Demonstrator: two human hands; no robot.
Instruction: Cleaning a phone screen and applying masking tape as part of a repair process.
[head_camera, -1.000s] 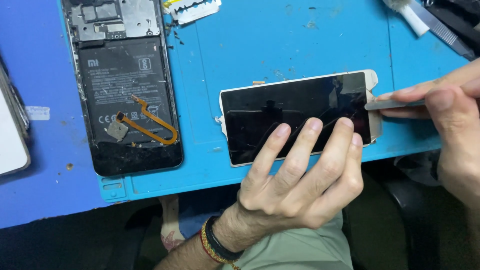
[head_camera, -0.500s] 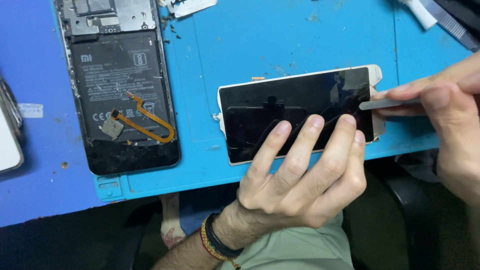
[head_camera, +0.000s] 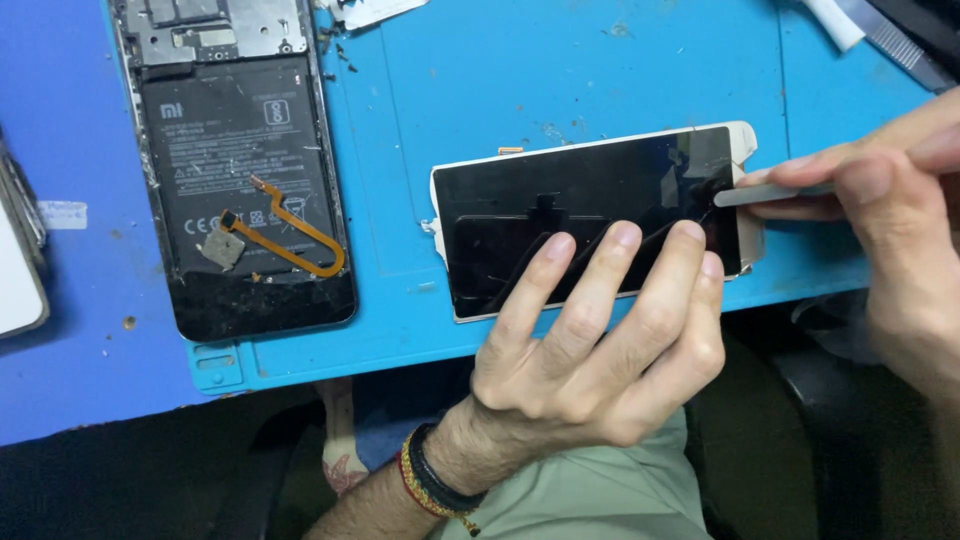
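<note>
An opened phone body (head_camera: 240, 170) lies face down at the upper left of the blue work mat (head_camera: 560, 70), its black battery (head_camera: 235, 160) exposed, an orange flex cable (head_camera: 295, 228) curling over it to a small grey square part (head_camera: 220, 250). A white device edge (head_camera: 18, 270) shows at far left on the counter (head_camera: 70, 380). Torn white scraps (head_camera: 365, 10) lie at the top, a grey tool (head_camera: 900, 45) at upper right

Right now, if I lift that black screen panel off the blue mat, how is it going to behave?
The screen panel looks thin and flat, so probably light but prone to flexing. Fine crack lines show near the left hand, so it is likely fragile. Its glossy face may be slippery; the right hand holds a thin tool at its edge.
</note>
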